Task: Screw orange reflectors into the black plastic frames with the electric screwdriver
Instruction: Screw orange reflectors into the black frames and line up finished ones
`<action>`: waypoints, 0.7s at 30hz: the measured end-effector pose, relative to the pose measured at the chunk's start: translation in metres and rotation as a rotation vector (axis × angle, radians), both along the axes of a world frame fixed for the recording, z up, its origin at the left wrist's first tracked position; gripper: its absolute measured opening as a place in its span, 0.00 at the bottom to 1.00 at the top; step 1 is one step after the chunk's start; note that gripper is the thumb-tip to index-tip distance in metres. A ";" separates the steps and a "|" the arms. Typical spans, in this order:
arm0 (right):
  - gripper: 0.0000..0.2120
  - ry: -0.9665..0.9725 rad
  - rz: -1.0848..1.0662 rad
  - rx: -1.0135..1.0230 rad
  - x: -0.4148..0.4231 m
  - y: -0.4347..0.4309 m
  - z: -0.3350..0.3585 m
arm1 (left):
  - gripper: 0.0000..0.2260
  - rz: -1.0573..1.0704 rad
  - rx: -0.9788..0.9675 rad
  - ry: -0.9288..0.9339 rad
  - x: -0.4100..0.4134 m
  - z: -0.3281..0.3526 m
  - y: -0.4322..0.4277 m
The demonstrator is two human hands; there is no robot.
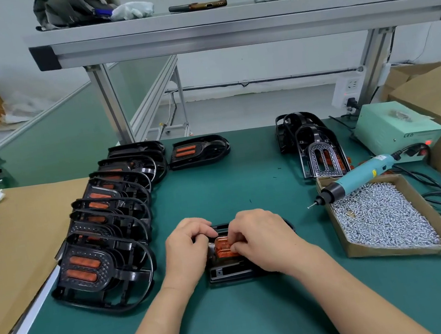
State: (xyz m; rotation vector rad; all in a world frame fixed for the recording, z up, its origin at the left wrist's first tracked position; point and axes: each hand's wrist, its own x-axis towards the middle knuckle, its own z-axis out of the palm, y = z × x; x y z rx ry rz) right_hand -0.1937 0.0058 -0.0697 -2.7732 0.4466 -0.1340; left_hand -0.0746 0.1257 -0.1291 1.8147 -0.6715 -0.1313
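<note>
Both of your hands are down on the black frame (229, 272) in the middle of the green mat (217, 190). Your left hand (188, 246) has its fingers curled over the frame's far edge, and your right hand (261, 235) is pinching the orange reflector (223, 248) sitting in it. Your screwdriver (358, 179) lies off to the right, propped on the box of screws (387, 216).

Only one marking could be read: the letters "LED", in dark slanted capitals near the front edge of the pale green, box-shaped metal power unit (390, 124) at the right rear of the green-topped workbench (245, 186). The teal, cylindrical electric screwdriver (358, 177) bore small printed patches on its barrel, too small and blurred to make out.
</note>
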 end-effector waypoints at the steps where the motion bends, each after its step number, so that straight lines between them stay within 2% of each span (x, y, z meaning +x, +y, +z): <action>1: 0.04 0.001 0.030 -0.014 0.000 0.001 -0.001 | 0.21 0.003 0.001 -0.002 0.000 0.000 -0.001; 12: 0.05 0.001 0.100 -0.095 0.004 0.002 0.001 | 0.26 0.008 -0.014 -0.007 0.003 -0.004 -0.003; 21: 0.05 -0.001 0.126 -0.027 0.004 0.002 0.001 | 0.25 0.013 -0.002 -0.013 0.003 -0.005 -0.003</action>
